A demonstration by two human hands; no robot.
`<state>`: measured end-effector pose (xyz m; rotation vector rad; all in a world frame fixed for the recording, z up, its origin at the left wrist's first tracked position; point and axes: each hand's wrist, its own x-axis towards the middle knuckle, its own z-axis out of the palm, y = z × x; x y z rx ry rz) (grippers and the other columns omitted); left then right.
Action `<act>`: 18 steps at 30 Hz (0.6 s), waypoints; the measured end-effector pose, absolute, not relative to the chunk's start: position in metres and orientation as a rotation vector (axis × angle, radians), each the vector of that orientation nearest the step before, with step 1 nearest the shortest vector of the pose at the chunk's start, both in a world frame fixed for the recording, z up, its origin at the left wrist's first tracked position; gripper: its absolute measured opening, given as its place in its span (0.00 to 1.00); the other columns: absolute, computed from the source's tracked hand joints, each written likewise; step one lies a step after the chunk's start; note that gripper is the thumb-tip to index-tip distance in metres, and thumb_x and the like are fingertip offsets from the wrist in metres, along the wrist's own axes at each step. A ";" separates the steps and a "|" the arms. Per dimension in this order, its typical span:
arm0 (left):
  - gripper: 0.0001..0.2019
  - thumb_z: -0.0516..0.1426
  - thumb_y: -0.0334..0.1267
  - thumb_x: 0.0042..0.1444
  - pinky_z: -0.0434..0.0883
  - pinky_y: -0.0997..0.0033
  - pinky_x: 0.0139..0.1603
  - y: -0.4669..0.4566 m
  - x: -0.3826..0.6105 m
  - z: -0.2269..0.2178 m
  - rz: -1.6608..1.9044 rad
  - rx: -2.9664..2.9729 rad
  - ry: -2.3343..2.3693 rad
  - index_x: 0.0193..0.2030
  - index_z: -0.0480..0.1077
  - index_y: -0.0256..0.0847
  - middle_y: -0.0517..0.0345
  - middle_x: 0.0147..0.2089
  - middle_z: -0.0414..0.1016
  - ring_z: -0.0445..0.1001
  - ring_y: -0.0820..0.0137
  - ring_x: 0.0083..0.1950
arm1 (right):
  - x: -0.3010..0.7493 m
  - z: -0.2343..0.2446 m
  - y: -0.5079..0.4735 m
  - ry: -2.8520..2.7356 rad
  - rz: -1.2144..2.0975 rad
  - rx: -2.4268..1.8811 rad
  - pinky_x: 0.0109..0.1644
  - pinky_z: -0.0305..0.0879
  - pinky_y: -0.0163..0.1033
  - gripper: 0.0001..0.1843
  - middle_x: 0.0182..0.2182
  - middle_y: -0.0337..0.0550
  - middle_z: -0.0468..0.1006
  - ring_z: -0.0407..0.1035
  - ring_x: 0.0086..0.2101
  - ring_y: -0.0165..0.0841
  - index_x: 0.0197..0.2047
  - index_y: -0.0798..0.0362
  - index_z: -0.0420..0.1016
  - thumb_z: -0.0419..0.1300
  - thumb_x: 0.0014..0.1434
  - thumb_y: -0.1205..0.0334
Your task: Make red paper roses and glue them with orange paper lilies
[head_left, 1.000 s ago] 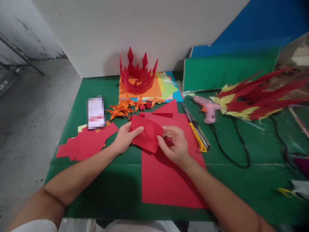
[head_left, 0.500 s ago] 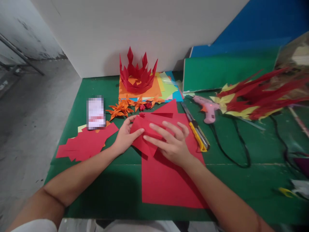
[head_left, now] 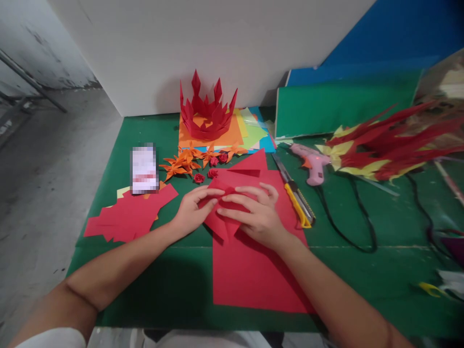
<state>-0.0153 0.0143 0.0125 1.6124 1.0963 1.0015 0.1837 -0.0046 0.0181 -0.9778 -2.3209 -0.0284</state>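
A folded piece of red paper (head_left: 223, 222) lies on a large red sheet (head_left: 253, 270) on the green table (head_left: 163, 285). My left hand (head_left: 194, 210) rests on the fold's left side, fingers stretched across its top edge. My right hand (head_left: 257, 215) lies flat over the fold, fingers spread and pointing left, pressing it down. The fingertips of both hands nearly meet over the paper.
Red paper offcuts (head_left: 128, 215) lie at the left beside a phone (head_left: 144, 168). Behind the hands are orange paper flowers (head_left: 181, 163), small red paper roses (head_left: 198, 178), a red paper crown (head_left: 206, 111) on coloured sheets, a yellow utility knife (head_left: 295, 195), a pink glue gun (head_left: 311, 164) and red-yellow paper plumes (head_left: 384, 145).
A second ago both hands held the folded paper lifted by its edges. My right hand then laid flat on it; my left hand's fingers have now slid over the top edge, pressing it down.
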 end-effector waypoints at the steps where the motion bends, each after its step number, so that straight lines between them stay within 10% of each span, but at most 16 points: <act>1: 0.10 0.57 0.32 0.55 0.66 0.59 0.57 0.014 -0.016 0.013 1.003 1.610 1.103 0.43 0.76 0.46 0.54 0.45 0.78 0.72 0.64 0.50 | 0.183 0.019 -0.005 -2.328 -0.041 -0.961 0.58 0.44 0.53 0.18 0.45 0.33 0.81 0.65 0.51 0.38 0.43 0.38 0.77 0.55 0.61 0.71; 13: 0.16 0.53 0.47 0.60 0.67 0.61 0.57 0.012 -0.019 0.017 0.915 1.650 0.945 0.48 0.75 0.44 0.51 0.48 0.78 0.73 0.63 0.53 | 0.183 0.021 -0.003 -2.236 0.188 -1.027 0.53 0.46 0.50 0.13 0.33 0.37 0.83 0.70 0.43 0.36 0.37 0.48 0.77 0.51 0.66 0.58; 18: 0.22 0.63 0.53 0.48 0.71 0.65 0.50 0.010 -0.016 0.014 0.983 1.804 0.844 0.45 0.77 0.41 0.49 0.44 0.80 0.76 0.62 0.45 | 0.179 0.021 -0.005 -2.149 0.223 -1.159 0.47 0.47 0.47 0.15 0.27 0.38 0.81 0.68 0.38 0.36 0.31 0.49 0.75 0.53 0.65 0.54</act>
